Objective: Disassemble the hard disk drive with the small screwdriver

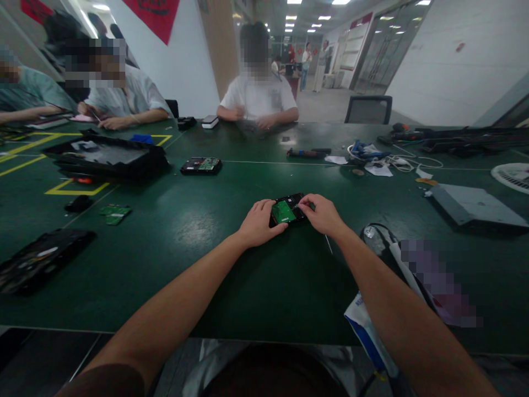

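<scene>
A black hard drive (285, 211) with a green circuit board lies on the green table in front of me. My left hand (261, 223) grips its left end, the thumb along the near edge and the fingers over the far side. Over the drive's right part, my right hand (320, 214) is closed in a pinch at the surface. Whatever its fingertips hold is too small to make out. A thin metal rod (328, 244) shows just below the right wrist; I cannot tell whether it rests on the table or is held.
Another drive-like unit (201, 165) lies farther back, left of centre. Leftward are a black tray (109, 157), a loose circuit board (115, 213) and a dark device (41, 259). To the right lie tangled cables (366, 151) and a grey metal box (479, 205). A person (258, 91) sits opposite.
</scene>
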Action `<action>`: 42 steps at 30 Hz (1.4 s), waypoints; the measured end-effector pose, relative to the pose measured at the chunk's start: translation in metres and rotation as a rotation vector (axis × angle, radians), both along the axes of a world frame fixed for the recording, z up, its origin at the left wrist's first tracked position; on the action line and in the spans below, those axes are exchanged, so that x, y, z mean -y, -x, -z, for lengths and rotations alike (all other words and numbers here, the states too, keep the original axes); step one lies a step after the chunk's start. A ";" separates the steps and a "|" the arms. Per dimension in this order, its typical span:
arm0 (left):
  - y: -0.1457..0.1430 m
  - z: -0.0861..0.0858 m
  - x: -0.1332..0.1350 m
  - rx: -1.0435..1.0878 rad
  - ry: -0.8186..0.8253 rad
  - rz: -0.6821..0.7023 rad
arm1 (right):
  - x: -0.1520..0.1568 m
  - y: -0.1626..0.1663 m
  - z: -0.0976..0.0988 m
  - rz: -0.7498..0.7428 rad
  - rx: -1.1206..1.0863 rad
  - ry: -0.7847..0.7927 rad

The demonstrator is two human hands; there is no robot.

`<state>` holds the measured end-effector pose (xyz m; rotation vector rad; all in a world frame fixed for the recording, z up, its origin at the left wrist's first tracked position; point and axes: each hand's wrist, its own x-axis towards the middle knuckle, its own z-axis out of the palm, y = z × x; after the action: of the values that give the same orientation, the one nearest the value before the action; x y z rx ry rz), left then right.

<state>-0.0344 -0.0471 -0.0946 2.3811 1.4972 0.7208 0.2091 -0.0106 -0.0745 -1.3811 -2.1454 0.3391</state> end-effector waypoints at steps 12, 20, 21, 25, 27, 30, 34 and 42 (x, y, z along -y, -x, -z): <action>0.000 0.001 -0.001 0.014 -0.009 0.011 | 0.009 0.004 -0.008 -0.194 0.145 0.048; 0.004 0.000 -0.003 0.060 0.041 0.019 | 0.008 0.003 -0.009 -0.193 0.153 0.078; 0.005 0.000 -0.004 0.065 0.048 0.018 | 0.008 0.002 -0.009 -0.195 0.153 0.079; 0.007 -0.001 -0.005 0.094 0.078 0.010 | 0.007 0.001 -0.008 -0.193 0.148 0.088; 0.007 -0.001 -0.005 0.107 0.090 0.009 | 0.007 0.001 -0.007 -0.192 0.143 0.088; 0.007 -0.003 -0.005 0.120 0.097 0.007 | 0.007 0.001 -0.007 -0.197 0.139 0.084; 0.007 -0.003 -0.005 0.127 0.095 0.002 | 0.007 0.002 -0.007 -0.202 0.136 0.074; 0.007 0.000 -0.006 0.112 0.074 0.006 | 0.005 0.001 -0.004 -0.177 0.133 0.072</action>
<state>-0.0414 -0.0406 -0.0948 2.2508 1.4454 0.7708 0.2086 -0.0159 -0.0700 -1.2871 -2.3934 0.4059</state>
